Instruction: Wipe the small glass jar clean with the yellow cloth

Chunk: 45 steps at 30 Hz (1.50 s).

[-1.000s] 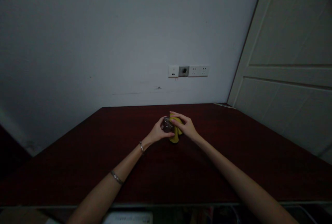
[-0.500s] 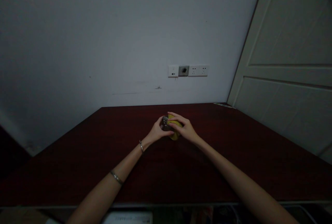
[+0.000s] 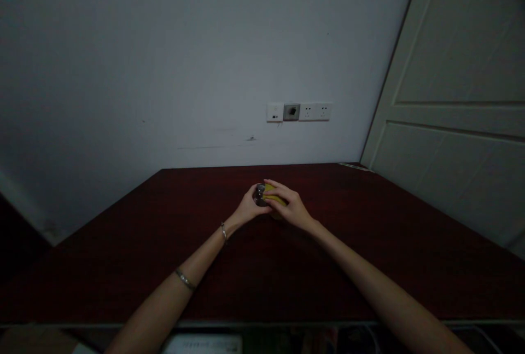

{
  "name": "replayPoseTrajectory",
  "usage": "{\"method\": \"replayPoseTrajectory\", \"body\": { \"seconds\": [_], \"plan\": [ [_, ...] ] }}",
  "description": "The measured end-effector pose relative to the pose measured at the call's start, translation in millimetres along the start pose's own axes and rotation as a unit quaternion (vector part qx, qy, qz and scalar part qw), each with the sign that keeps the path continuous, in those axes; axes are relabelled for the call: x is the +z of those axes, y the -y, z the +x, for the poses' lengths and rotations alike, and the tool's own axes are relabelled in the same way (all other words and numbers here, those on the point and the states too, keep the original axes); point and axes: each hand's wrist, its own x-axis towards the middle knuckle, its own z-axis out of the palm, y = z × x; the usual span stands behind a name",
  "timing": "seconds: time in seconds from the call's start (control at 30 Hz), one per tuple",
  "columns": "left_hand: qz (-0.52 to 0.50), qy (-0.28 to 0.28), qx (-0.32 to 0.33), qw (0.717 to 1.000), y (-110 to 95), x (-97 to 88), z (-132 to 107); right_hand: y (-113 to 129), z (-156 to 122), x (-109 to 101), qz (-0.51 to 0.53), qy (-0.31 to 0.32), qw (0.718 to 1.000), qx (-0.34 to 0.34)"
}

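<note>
Above the middle of the table, my left hand (image 3: 248, 208) grips a small clear, shiny object (image 3: 258, 195) that looks like glass; its exact kind is hard to make out in the dim light. My right hand (image 3: 293, 207) is closed over a yellow cloth (image 3: 275, 197), pressing it against the right side of the clear object. The fingers of both hands nearly meet around it. Much of the cloth is hidden under my right hand.
A dark red table (image 3: 262, 277) spreads beneath my arms. Behind it rises a pale wall with sockets (image 3: 314, 112). A panelled door (image 3: 451, 140) stands at the right. Under the front edge lie a white box (image 3: 203, 344) and dim items.
My right hand has shifted slightly left over the clear object. Less of the yellow cloth shows below my fingers. My left hand stays almost where it was.
</note>
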Motion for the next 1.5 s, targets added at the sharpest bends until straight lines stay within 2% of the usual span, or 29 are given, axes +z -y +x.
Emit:
{"method": "replayPoseTrajectory", "body": {
  "seconds": [0.13,0.23,0.43,0.53,0.63,0.73,0.8,0.93,1.03,1.17,1.33,1.4,1.5],
  "plan": [
    [0.016,0.013,0.015,1.0,-1.3,1.1,-1.2,-2.5,1.2,-0.2,0.018,-0.032,0.999,0.025],
    [-0.014,0.048,0.025,0.998,-4.2,3.3,-2.9,-7.5,5.0,-1.4,0.058,-0.065,0.994,0.066],
    [-0.035,0.07,0.035,0.996,-5.8,4.3,-3.3,-10.9,8.7,-2.5,0.09,-0.083,0.987,0.103],
    [-0.019,0.046,0.027,0.998,-3.8,4.0,-1.7,-7.3,5.6,-1.6,0.079,-0.067,0.991,0.084],
    [-0.015,0.013,0.014,1.0,0.0,2.9,0.2,-1.6,1.2,-0.6,0.028,-0.024,0.999,0.026],
    [-0.007,0.008,0.017,1.0,1.1,1.6,0.7,1.0,-1.0,-0.5,-0.006,0.008,1.0,-0.013],
    [0.007,0.017,0.025,1.0,-0.9,1.7,-0.2,-1.3,-0.3,-0.9,0.001,-0.004,1.0,-0.008],
    [0.037,0.044,0.038,0.998,-6.4,3.6,-3.1,-11.4,3.8,-2.3,0.047,-0.058,0.996,0.049],
    [0.046,0.054,0.039,0.997,-9.0,4.6,-4.6,-15.8,5.3,-2.5,0.068,-0.07,0.993,0.071],
    [0.062,0.049,0.053,0.995,-10.0,4.3,-4.4,-11.2,2.3,-1.9,0.032,-0.05,0.998,0.026],
    [0.045,0.039,0.056,0.997,-5.1,3.7,-2.5,-0.3,-2.4,-2.7,-0.053,0.011,0.997,-0.053],
    [0.037,0.041,0.058,0.997,-4.2,4.0,-2.6,0.0,-2.4,-2.8,-0.059,0.021,0.996,-0.059],
    [0.041,0.038,0.055,0.997,-6.8,5.5,-4.3,-5.2,-0.1,-2.0,-0.028,-0.016,0.999,-0.025]
  ]
}}
